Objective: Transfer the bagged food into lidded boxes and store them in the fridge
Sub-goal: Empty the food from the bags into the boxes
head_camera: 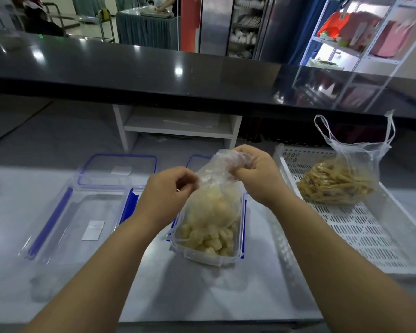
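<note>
Above the middle of the desk, your right hand is curled shut around the bunched, crinkled top of a thin clear plastic bag, fingers pressing the film into a wad. Your left hand sits just to the left, fingertips pinching the bag's side where the film goes slack. The bag hangs soft and rounded, cloudy with pale yellow chunks, and its lower part rests inside an open box.

That box is clear rigid plastic, rectangular with rounded corners and blue clips along its long sides; lumpy pale pieces lie in its near half. Its lid, clear with a blue rim, lies flat just beyond it, mostly hidden by the bag.

To the left stands a second clear box, wide and shallow, with blue clips and a white label on its bottom. A second blue-rimmed lid lies at its far edge.

To the right, a white perforated plastic tray holds another thin handled bag, packed with tan strips. The desk surface is pale, smooth and glossy.
</note>
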Demonstrator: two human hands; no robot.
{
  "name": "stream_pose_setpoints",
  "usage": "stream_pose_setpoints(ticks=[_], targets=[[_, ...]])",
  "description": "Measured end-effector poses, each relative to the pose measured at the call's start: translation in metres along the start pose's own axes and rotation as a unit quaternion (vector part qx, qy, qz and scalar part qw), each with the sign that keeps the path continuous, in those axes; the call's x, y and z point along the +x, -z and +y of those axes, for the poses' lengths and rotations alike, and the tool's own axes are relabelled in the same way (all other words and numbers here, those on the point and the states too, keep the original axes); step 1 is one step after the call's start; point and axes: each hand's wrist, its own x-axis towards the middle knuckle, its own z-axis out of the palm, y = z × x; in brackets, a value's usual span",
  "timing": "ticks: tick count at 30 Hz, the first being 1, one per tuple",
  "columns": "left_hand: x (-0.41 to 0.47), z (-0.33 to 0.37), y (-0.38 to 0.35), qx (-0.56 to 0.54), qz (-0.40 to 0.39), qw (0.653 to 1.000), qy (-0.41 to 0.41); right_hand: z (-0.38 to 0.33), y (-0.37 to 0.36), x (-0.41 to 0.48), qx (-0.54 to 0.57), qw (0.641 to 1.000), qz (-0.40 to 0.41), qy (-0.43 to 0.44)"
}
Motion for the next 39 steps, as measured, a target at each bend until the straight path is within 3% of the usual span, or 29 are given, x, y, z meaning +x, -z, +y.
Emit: stream_pose_setpoints(ticks=[4,12,19,22,27,34,39], targets=[[0.005,0.005,0.001,-0.007,0.041,0.998,-0.041,-0.006,0.007,0.001,0.029,0.998,0.044,0.031],[0.006,0.008,-0.003,0.012,0.015,0.998,-0.051,-0.009,0.007,-0.005,-0.004,0.989,0.093,0.114],[0.007,0.010,-0.001,-0.006,0.022,0.998,-0.059,-0.012,0.008,-0.004,-0.002,0.985,0.112,0.131],[0.006,0.007,0.000,-0.004,0.030,0.997,-0.064,-0.010,0.009,-0.002,-0.028,0.991,0.087,0.101],[0.004,0.005,0.004,-0.021,0.040,0.997,-0.058,-0.012,0.015,-0.005,-0.023,0.987,0.120,0.107],[0.002,0.020,0.013,-0.056,0.058,0.994,-0.068,-0.016,0.035,-0.019,0.048,0.967,0.247,0.050],[0.003,0.019,0.001,-0.016,0.006,0.998,-0.062,-0.006,0.033,-0.026,0.092,0.975,0.203,-0.023]])
